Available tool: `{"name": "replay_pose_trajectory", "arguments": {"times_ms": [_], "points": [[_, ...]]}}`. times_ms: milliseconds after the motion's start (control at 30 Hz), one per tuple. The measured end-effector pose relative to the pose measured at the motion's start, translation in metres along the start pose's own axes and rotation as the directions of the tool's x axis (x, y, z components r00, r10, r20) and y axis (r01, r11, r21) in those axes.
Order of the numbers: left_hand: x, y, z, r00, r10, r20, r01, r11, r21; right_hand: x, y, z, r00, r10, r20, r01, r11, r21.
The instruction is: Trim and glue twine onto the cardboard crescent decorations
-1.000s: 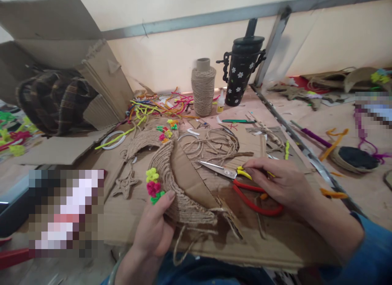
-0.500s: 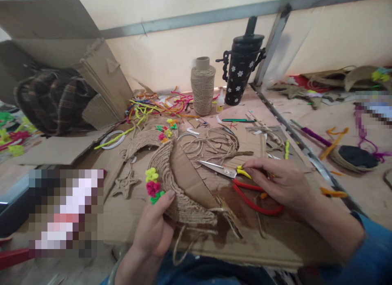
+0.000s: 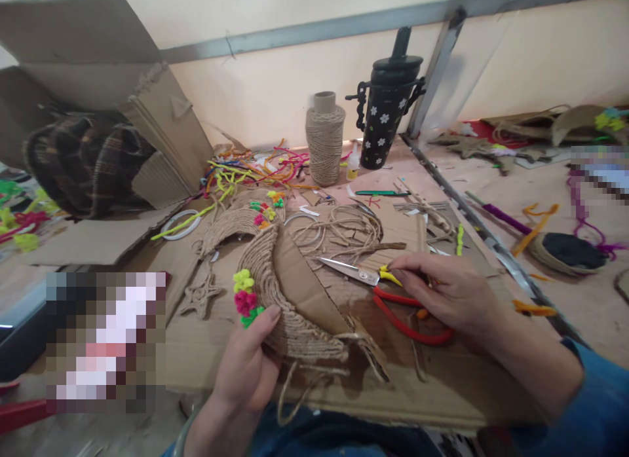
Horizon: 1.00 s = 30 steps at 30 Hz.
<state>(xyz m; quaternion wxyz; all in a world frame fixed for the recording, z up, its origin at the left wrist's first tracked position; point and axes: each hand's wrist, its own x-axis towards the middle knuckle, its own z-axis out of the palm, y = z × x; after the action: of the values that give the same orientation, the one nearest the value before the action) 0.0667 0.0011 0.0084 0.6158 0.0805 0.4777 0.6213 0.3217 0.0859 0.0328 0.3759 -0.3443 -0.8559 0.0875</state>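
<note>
At the bench, head view: small bottle (image 3: pixel 352 164) is showing a yellow label, print too tiny for me to be reading. Red mark (image 3: pixel 372 201) near the green cutter (image 3: pixel 382 194) is looking like scribble, not legible. Black tumbler (image 3: pixel 386 116) is carrying white flowers.

Left hand (image 3: pixel 250 368) is reaching up from the lower edge, thumb pressing on the front of the twine crescent (image 3: pixel 268 280), gripping it closed; the other fingers are mostly hiding behind it. Crescent is tilting above the cardboard sheet (image 3: pixel 442 395), front and centre, yellow, pink and green flowers (image 3: pixel 246 303) running along its outer edge.

Right hand (image 3: pixel 452 290) is coming in from the right, wrist bending, fingers curling closed over the handles of the scissors (image 3: pixel 364 274), fingertips meeting at the yellow part. Blades are pointing toward the crescent. Palm is facing away, partly covering the handles.

Blocky pixels (image 3: pixel 111 339) are masking something at lower left; blue sleeve (image 3: pixel 565 404) is running out of frame.
</note>
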Motion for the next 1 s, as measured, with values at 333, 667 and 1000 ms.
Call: {"name": "replay_pose_trajectory", "arguments": {"times_ms": [333,667,1000], "points": [[0.002,0.0,-0.003,1.0,-0.012,0.02,0.012,1.0,0.017,0.0,0.0,0.0,1.0,0.013,0.01,-0.013,1.0,0.008],[-0.001,0.001,0.007,1.0,0.011,-0.003,-0.011,1.0,-0.01,0.0,0.0,0.0,1.0,0.007,0.013,-0.008,1.0,0.017],[0.001,0.0,-0.001,1.0,-0.013,0.006,0.013,1.0,0.017,0.0,0.0,0.0,1.0,0.007,0.008,-0.008,1.0,0.015]]}}
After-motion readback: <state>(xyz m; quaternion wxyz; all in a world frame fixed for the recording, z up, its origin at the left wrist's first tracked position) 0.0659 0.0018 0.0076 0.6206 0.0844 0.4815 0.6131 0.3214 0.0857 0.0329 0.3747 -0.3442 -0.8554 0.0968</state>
